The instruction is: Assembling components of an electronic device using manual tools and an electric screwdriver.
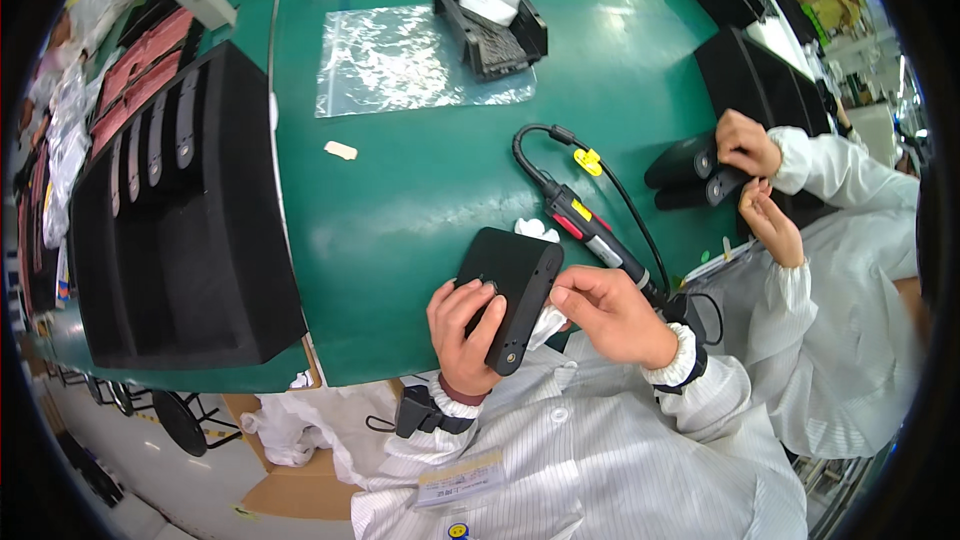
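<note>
The person wears a white coat with fine stripes, gathered elastic cuffs, a black strap on each wrist, and a badge on the chest.

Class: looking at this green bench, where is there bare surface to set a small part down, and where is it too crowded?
Bare green table lies between the black foam tray, the clear plastic bag and the cabled tool. Another patch sits right of the small black bin. It is crowded by the left hand, right hand and black box.
</note>
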The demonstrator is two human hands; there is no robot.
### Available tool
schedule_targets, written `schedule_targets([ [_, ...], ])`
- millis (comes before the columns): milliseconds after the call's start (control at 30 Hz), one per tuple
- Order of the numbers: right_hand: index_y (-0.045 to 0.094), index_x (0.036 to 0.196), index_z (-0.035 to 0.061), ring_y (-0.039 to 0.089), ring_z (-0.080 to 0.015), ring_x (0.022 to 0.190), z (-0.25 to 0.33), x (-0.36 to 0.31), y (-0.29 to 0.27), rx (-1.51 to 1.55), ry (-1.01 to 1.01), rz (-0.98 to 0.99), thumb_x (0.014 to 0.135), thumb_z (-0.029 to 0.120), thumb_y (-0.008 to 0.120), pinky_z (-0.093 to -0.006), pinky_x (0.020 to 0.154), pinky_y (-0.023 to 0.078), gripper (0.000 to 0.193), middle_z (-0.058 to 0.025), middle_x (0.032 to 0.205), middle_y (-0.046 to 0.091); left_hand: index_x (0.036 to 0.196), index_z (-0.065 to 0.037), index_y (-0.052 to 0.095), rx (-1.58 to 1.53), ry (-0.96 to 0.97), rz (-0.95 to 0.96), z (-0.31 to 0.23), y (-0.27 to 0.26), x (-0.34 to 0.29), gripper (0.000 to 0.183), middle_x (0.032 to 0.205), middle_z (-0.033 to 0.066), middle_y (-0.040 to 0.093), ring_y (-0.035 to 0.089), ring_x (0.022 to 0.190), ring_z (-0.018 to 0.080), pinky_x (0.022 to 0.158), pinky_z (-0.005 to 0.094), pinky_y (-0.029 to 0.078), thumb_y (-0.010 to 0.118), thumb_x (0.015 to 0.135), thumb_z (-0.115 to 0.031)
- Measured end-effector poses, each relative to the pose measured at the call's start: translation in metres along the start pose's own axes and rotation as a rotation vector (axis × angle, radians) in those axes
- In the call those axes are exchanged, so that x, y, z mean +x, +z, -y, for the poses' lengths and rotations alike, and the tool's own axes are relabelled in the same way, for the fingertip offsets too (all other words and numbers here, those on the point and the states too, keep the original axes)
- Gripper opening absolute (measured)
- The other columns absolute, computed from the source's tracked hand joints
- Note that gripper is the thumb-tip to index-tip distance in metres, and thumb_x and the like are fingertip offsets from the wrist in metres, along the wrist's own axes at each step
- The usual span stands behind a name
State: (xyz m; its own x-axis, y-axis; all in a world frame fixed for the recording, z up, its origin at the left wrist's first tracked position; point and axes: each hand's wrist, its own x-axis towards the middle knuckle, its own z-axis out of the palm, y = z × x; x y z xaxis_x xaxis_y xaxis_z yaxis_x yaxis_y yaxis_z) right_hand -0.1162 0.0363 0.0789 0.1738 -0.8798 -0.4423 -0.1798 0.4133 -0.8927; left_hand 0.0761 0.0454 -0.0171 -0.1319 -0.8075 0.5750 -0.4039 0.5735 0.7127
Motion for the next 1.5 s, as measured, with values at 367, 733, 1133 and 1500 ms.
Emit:
schedule_targets([
  [367, 0.068, 0.092, -0.0032, 0.046, -0.0038, 0.063, -0.022, 0.002, -0.013, 0.174, 0.043, 0.025, 0.097, 0.012, 0.058, -0.0232, 0.054, 0.038, 0.019, 0.0014, 0.07, 0.055, 0.114, -0.015, 0.062, 0.077, 0.035, 0.122, -0.002, 0.0, 0.001, 0.038, 0.118, 0.0088, 0.061, 0.06, 0.111, 0.0298, 0.099, 0.0512, 0.039, 0.07, 0.077, -0.013],
  [733, 0.068, 0.087, -0.0048, 0.048, -0.0039, 0.063, -0.019, 0.005, -0.014, 0.202, 0.071, 0.031, 0.092, 0.005, 0.057, -0.0241, 0.054, 0.039, 0.015, -0.0016, 0.07, 0.061, 0.116, -0.017, 0.061, 0.076, 0.042, 0.13, 0.0, -0.001, 0.0, 0.038, 0.119, 0.009, 0.061, 0.059, 0.11, 0.0307, 0.098, 0.0509, 0.041, 0.068, 0.079, -0.012],
  [1133, 0.07, 0.08, -0.0064, 0.047, -0.0042, 0.059, -0.015, 0.01, -0.013, 0.14, 0.104, -0.037, 0.084, 0.003, 0.056, -0.0245, 0.051, 0.038, 0.017, -0.0016, 0.063, 0.059, 0.115, -0.018, 0.062, 0.097, 0.057, 0.127, 0.002, -0.001, -0.001, 0.038, 0.119, 0.007, 0.061, 0.058, 0.112, 0.0292, 0.098, 0.0498, 0.04, 0.069, 0.078, -0.015],
  [1500, 0.07, 0.087, -0.0035, 0.043, -0.0025, 0.059, -0.014, 0.008, -0.014, 0.204, 0.054, 0.04, 0.088, 0.001, 0.053, -0.0228, 0.051, 0.035, 0.018, 0.0025, 0.066, 0.056, 0.112, -0.016, 0.063, 0.058, 0.03, 0.083, 0.002, 0.001, -0.001, 0.037, 0.118, 0.0076, 0.061, 0.06, 0.11, 0.0299, 0.098, 0.0493, 0.041, 0.07, 0.076, -0.015],
])
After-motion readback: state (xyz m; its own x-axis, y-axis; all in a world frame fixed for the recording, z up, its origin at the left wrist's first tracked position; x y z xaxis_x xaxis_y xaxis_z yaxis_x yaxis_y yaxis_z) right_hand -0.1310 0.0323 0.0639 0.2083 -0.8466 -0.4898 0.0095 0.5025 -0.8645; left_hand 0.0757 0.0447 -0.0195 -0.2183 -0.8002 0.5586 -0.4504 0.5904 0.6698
